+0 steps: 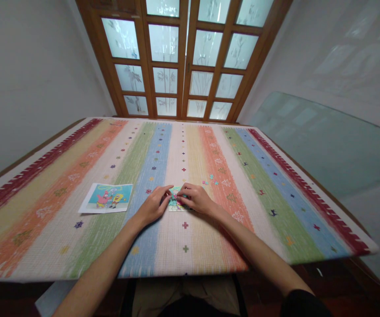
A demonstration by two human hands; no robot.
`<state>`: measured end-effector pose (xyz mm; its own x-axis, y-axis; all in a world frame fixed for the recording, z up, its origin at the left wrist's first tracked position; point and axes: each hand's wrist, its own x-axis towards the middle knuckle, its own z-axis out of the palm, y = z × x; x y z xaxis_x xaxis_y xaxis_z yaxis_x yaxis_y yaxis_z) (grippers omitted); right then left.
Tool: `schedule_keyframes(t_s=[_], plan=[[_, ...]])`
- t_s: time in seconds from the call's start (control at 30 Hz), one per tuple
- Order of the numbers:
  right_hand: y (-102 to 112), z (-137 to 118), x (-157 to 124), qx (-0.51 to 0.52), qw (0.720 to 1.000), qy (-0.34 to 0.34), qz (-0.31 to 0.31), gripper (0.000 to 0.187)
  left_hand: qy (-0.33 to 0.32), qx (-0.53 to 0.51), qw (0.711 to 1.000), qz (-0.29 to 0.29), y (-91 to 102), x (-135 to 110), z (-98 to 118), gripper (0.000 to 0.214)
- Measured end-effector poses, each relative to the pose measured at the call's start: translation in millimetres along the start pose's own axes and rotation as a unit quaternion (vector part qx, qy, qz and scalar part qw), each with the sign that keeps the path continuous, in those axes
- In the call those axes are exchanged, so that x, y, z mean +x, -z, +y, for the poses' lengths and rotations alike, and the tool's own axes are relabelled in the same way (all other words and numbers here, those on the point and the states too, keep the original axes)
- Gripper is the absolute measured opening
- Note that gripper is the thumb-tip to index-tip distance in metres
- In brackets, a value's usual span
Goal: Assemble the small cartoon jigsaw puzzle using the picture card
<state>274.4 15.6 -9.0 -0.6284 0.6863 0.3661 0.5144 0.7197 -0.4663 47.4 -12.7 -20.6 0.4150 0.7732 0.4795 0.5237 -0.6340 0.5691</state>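
A small jigsaw puzzle [173,208] lies on the table in front of me, its pieces mostly joined in pale green, teal and pink. My left hand [155,204] rests at its left edge, thumb and forefinger apart, the fingertips touching the puzzle's upper left part. Over the right part of the puzzle, my right hand [194,198] has its fingers drawn together in a pinch on a puzzle piece, which is mostly hidden by the fingertips. Several loose puzzle pieces [212,177] lie beyond my right hand, teal and pink in colour.
Left of my hands lies a printed cartoon picture [108,197] on white paper. A striped, patterned tablecloth [137,171] covers the wide table. Past the far edge stand wooden glazed doors [183,66]. A pale glass panel [325,141] leans at the right wall.
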Motion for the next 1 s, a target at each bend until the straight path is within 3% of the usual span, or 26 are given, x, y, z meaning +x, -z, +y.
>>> schedule_keyframes(t_s=[0.23,0.77,1.0], plan=[[-2.9,2.7,2.8,0.018,0.998,-0.052,-0.017,0.009,-0.071,0.051,0.996,-0.010,6.1,-1.9,-4.6,0.027],[1.2,-6.3,5.8,0.007,0.995,-0.089,-0.041,0.010,-0.091,0.119,0.988,-0.047,6.3,-2.5,-7.9,0.029],[3.2,-14.1,-2.5,-0.028,0.996,-0.073,-0.048,0.012,-0.107,0.147,0.982,-0.053,6.9,-2.6,-7.2,0.029]])
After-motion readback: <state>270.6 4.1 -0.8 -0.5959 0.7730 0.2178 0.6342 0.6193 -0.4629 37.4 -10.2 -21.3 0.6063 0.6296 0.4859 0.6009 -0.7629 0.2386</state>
